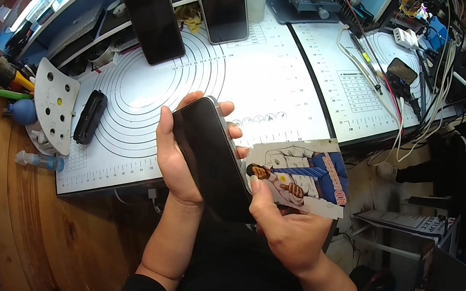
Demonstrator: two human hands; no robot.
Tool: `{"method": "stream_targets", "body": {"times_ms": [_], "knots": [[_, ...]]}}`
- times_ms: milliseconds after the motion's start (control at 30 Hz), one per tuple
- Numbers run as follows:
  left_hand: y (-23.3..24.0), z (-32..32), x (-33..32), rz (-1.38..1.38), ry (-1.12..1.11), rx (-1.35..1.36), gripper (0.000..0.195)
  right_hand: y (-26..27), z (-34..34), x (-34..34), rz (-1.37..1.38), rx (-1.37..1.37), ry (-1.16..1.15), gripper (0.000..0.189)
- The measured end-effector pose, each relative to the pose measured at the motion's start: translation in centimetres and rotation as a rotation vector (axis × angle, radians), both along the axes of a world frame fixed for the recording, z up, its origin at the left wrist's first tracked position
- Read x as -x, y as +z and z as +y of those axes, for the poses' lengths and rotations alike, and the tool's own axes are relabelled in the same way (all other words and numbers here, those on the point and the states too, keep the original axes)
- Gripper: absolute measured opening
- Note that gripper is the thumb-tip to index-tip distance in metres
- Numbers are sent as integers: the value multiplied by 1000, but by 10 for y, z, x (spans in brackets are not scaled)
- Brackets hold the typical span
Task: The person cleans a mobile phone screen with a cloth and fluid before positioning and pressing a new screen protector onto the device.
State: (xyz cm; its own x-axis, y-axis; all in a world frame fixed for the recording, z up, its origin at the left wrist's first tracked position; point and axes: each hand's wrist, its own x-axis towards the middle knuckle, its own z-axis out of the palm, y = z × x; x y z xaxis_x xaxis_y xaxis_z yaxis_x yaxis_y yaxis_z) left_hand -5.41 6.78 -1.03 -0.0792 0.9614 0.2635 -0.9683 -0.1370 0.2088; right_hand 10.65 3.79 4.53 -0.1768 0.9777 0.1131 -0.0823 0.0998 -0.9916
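Observation:
A black smartphone [212, 156] with a light metal frame lies tilted in my left hand [183, 165], its dark screen facing up. The left thumb runs along one long side and the fingertips curl over the other. My right hand [288, 229] pinches a flat printed sheet [302, 171] under its thumb, close to the phone's lower right side. That sheet bears a drawn figure, blue areas and lettering. What the right fingers do beneath it is hidden. Both hands are above the near edge of the white work mat [266, 86].
Two more phones, one black [154, 21] and one silver-framed [222, 5], lean at the back. A black elongated case [90, 117] and a white perforated holder [55, 104] stand left. A plastic bottle [255, 1] is behind. Cables [435, 96] hang over the right edge.

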Motion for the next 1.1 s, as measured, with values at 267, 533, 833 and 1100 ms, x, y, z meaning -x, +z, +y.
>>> {"method": "stream_targets", "body": {"times_ms": [267,533,833,1100], "knots": [[8,-4,-4,139,116,120,49,8,1,3,49,70,-32,2],[5,-2,-3,42,50,66,55,-10,6,-1,-188,-380,-80,15],[3,-1,0,44,27,73,55,5,5,-1,-39,45,-15,15],[4,0,-1,35,4,81,55,5,10,3,50,42,-2,10]]}}
